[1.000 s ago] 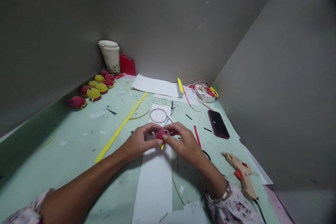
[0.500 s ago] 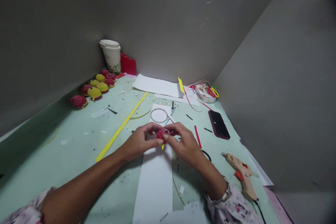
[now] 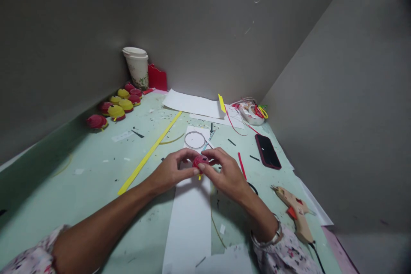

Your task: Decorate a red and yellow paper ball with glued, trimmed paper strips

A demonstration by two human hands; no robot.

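Between my two hands is a small red round piece with a yellow tab at its lower edge and a dark mark on top. My left hand pinches it from the left, thumb and fingers closed on its side. From the right, my right hand grips it too, with the thumb pressed on its front. Below them a long white paper strip lies on the green table. A thin ring rests on the strip just beyond my hands.
Several red and yellow round pieces sit at the left by a white cup. A yellow strip lies left of my hands. At the right are a phone, a glue gun and scissors.
The red piece seems slightly turned, its dark mark showing more clearly. Both hands keep nearly the same place and hold.
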